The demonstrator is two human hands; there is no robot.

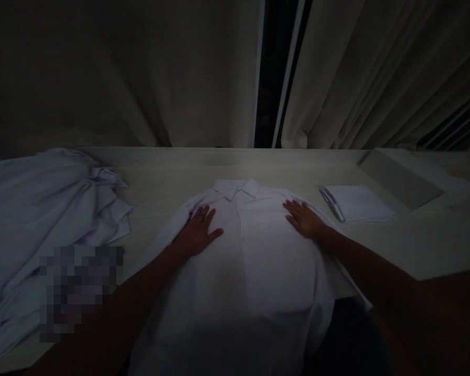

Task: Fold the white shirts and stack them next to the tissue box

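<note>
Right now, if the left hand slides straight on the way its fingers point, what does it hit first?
Left hand lies flat on the white shirt, fingers aimed up and slightly right. First in line looks like the shirt's collar; beyond that, bare table. Depth is hard to judge in this dim light.

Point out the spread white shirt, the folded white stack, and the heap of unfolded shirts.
spread white shirt (254, 261), head view, on its button placket.
folded white stack (356, 202), head view, on its top face.
heap of unfolded shirts (43, 198), head view, on its crumpled middle.
</note>
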